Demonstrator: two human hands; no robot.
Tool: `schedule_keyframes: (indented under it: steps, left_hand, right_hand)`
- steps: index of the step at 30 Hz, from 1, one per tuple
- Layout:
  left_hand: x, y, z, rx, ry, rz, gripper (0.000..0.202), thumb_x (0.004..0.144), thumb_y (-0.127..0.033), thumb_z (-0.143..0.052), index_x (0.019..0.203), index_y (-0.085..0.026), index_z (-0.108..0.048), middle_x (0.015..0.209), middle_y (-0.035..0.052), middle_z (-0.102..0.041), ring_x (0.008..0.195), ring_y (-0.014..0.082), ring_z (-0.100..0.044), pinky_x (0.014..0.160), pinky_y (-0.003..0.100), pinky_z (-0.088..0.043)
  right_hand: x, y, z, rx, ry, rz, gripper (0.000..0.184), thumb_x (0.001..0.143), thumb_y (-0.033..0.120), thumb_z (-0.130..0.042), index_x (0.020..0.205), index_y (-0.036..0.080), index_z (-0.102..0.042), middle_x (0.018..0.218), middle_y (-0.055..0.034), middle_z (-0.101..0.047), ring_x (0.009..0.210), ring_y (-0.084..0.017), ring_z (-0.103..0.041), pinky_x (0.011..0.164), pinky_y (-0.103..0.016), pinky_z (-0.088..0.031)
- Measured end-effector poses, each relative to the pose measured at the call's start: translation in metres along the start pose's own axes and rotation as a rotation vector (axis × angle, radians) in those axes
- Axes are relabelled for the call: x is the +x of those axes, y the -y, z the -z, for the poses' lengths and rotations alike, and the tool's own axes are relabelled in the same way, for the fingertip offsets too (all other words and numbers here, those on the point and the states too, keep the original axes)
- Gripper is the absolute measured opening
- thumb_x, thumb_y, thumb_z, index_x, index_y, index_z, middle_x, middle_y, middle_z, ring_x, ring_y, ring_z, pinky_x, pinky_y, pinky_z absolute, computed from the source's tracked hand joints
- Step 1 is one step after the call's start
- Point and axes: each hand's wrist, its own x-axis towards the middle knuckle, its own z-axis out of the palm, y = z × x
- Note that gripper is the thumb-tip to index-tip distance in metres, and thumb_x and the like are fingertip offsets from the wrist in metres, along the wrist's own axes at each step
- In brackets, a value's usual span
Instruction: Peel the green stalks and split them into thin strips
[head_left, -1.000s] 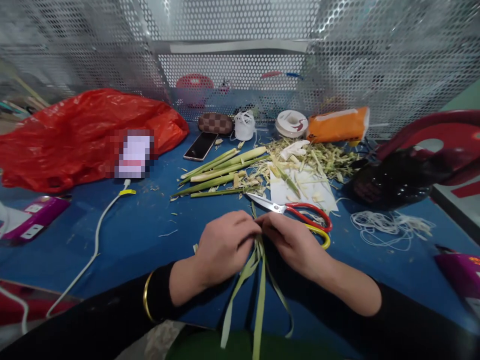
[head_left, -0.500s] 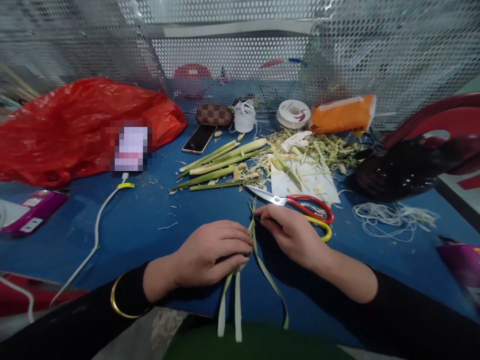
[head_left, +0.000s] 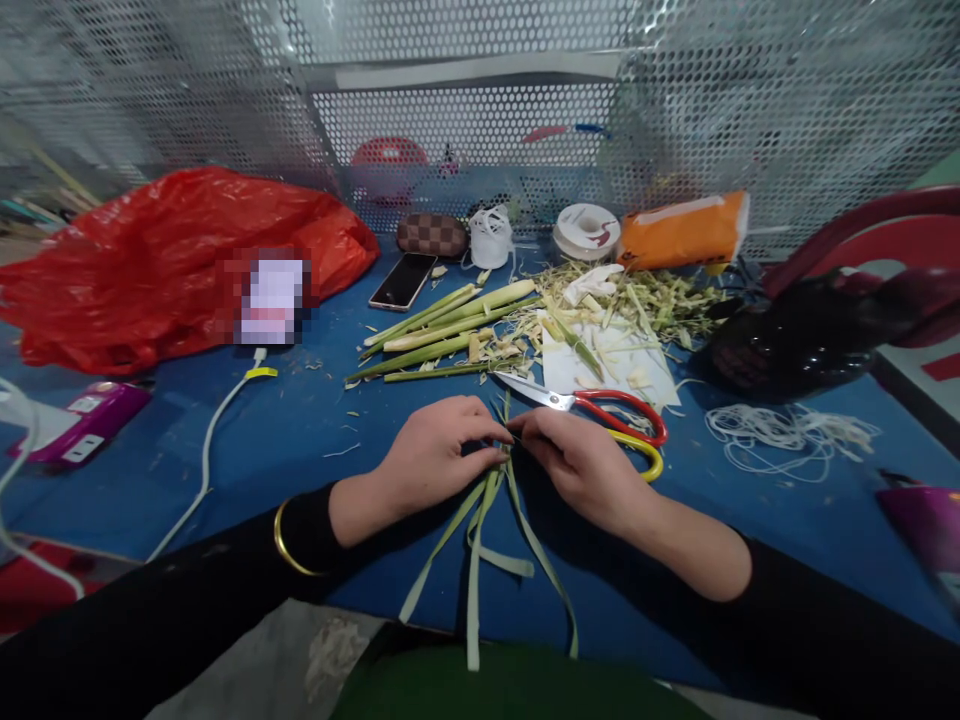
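A blue table (head_left: 285, 440) carries a red plastic bag (head_left: 150, 270) at left and scissors (head_left: 555, 399) right of centre; a perforated metal panel (head_left: 465, 125) stands behind. The left hand (head_left: 431, 450) pinches green leaf strips (head_left: 474, 590); the right hand (head_left: 577, 465) grips them just beside. Narrow and flat, they spread toward the near edge.
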Motion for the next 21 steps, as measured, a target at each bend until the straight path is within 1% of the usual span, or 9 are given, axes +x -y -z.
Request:
schedule_keyframes:
  steps: [4,8,11,16,21]
  left_hand:
    - [0.010,0.012,0.001,0.067,0.157,-0.192,0.014,0.087,-0.026,-0.059,0.092,-0.023,-0.072,0.087,0.0040,-0.065,0.084,0.0168,-0.058,0.072,0.025,-0.040]
    - [0.016,0.025,0.005,-0.019,0.227,-0.309,0.014,0.086,-0.028,-0.062,0.092,-0.020,-0.071,0.086,0.0049,-0.065,0.084,0.0159,-0.059,0.074,0.024,-0.041]
    - [0.018,0.031,0.004,-0.039,0.220,-0.354,0.013,0.087,-0.027,-0.061,0.090,-0.019,-0.071,0.084,0.0055,-0.065,0.082,0.0160,-0.060,0.073,0.024,-0.042]
    - [0.017,0.033,-0.001,0.005,0.172,-0.370,0.017,0.091,-0.026,-0.055,0.084,-0.018,-0.069,0.079,0.0053,-0.064,0.077,0.0150,-0.058,0.068,0.024,-0.042]
    - [0.015,0.032,-0.002,-0.002,0.140,-0.380,0.020,0.092,-0.025,-0.051,0.084,-0.018,-0.067,0.081,0.0056,-0.065,0.077,0.0146,-0.058,0.068,0.023,-0.042]
  right_hand:
    - [0.001,0.000,0.001,-0.024,0.025,-0.004,0.017,0.090,0.010,-0.044,0.079,0.019,-0.051,0.090,-0.0078,-0.066,0.082,-0.019,-0.061,0.071,-0.030,-0.045]
    - [0.002,-0.001,0.002,-0.028,0.027,-0.006,0.018,0.090,0.010,-0.044,0.077,0.020,-0.049,0.091,-0.0078,-0.067,0.083,-0.019,-0.061,0.071,-0.030,-0.045]
    - [0.002,-0.001,0.002,-0.030,0.029,-0.003,0.017,0.090,0.010,-0.045,0.077,0.020,-0.049,0.094,-0.0081,-0.067,0.085,-0.019,-0.061,0.073,-0.030,-0.045]
    - [0.000,-0.001,0.001,-0.048,0.026,0.027,0.017,0.090,0.009,-0.044,0.078,0.020,-0.051,0.093,-0.0081,-0.068,0.086,-0.019,-0.062,0.074,-0.030,-0.047]
    - [-0.001,-0.001,0.001,-0.133,0.027,0.098,0.018,0.091,0.010,-0.042,0.081,0.019,-0.053,0.111,-0.0120,-0.066,0.097,-0.021,-0.064,0.076,-0.031,-0.049]
